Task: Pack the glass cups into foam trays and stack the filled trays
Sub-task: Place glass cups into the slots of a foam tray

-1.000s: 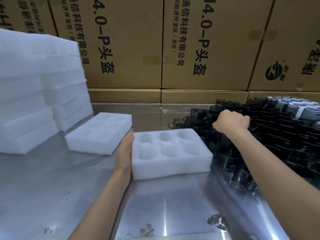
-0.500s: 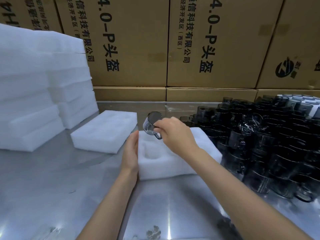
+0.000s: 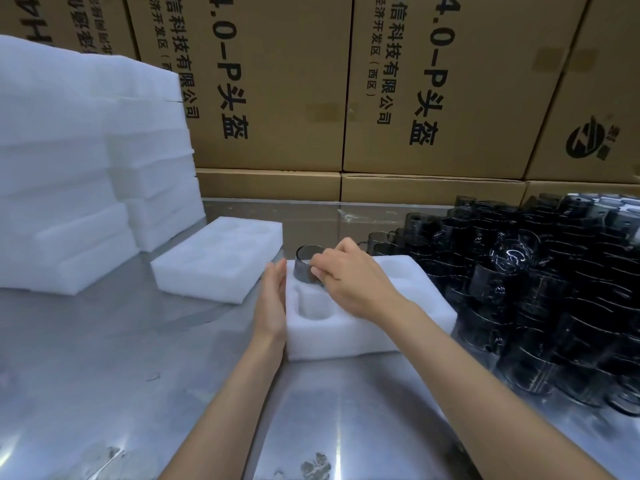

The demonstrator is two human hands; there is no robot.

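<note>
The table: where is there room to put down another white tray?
The steel table is bare in front of the stacked foam trays and the spare tray, left of the left hand. Another bare strip lies near the table's front edge, between both forearms. The right side is crowded with dark glass cups against the tray being filled.

Cup pile [image 3: 540,289] crowding tray's [image 3: 363,337] right

- Foam tray [image 3: 353,336]: white, matt, finely grained.
- Cup [image 3: 306,268]: smoky glass, glossy.
- Table [image 3: 104,358]: brushed metal, sheen and reflections seen.
- Boxes [image 3: 277,98]: brown matt cardboard, black print.
</note>
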